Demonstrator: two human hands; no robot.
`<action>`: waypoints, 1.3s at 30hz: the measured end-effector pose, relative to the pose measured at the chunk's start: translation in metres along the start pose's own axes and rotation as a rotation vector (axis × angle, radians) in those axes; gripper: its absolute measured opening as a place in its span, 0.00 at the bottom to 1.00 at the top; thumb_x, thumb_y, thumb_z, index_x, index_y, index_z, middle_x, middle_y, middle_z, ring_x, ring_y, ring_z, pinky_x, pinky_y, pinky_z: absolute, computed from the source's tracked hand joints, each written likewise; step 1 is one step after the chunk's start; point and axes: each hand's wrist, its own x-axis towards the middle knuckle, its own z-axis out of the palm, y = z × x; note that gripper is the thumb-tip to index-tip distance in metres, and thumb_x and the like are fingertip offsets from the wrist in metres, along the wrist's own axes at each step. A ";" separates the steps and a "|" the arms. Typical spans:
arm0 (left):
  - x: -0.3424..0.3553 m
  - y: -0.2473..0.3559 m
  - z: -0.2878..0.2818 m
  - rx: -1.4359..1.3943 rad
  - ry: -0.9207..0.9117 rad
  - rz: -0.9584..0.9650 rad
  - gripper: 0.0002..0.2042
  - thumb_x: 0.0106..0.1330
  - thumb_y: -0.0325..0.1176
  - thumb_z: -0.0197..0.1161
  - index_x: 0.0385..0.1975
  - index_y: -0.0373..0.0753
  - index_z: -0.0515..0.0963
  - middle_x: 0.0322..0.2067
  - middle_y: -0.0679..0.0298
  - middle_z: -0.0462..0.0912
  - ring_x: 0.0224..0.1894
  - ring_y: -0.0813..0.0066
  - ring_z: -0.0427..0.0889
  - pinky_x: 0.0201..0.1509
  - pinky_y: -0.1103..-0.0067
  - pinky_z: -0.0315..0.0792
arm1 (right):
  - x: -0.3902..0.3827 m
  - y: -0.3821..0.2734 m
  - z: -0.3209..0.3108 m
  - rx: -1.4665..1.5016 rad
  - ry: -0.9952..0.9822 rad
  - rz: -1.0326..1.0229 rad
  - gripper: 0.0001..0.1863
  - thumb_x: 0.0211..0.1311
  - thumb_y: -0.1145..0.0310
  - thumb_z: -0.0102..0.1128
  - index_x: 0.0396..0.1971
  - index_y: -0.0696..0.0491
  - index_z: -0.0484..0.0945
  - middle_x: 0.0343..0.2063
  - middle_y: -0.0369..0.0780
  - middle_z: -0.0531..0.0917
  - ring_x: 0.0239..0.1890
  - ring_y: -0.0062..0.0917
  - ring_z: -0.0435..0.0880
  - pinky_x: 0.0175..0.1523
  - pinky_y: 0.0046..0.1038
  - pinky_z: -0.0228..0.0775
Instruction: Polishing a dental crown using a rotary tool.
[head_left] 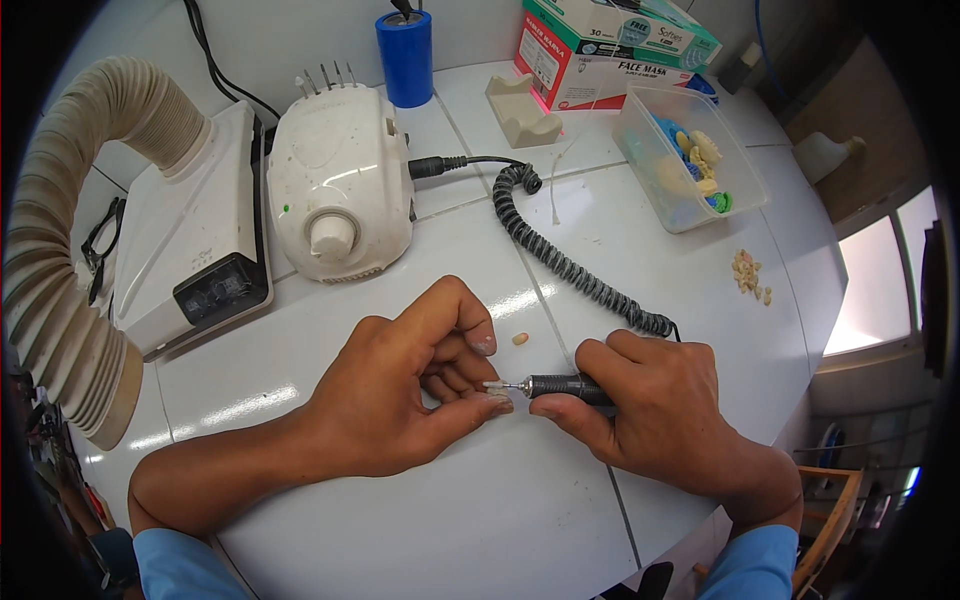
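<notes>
My right hand (655,400) is wrapped round a black rotary handpiece (560,388) with a thin metal bit pointing left. The bit's tip reaches the fingers of my left hand (410,385), which are curled in, with the thumb just below the tip. Whatever the left fingers pinch is too small and hidden to make out. Pale dust coats those fingertips. On the white tiled tabletop (400,530), just beyond the left fingers, lies a small tooth-like piece (520,339), cream and pinkish.
A white control unit (340,190) with a knob and upright bits joins a coiled black cord (570,260). Left stands a white machine (200,240) with a ribbed hose (40,220). Further right are a plastic tub (650,190), tooth-like pieces (750,275), mask boxes (600,80), a blue cylinder (405,60) and a beige cradle (522,112).
</notes>
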 end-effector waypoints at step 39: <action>-0.001 -0.002 -0.001 -0.031 0.008 -0.007 0.20 0.71 0.21 0.73 0.51 0.38 0.65 0.37 0.56 0.91 0.42 0.79 0.90 0.45 0.81 0.80 | 0.001 0.000 -0.005 0.037 -0.046 0.026 0.27 0.68 0.40 0.74 0.25 0.49 0.79 0.15 0.33 0.76 0.12 0.26 0.75 0.16 0.33 0.61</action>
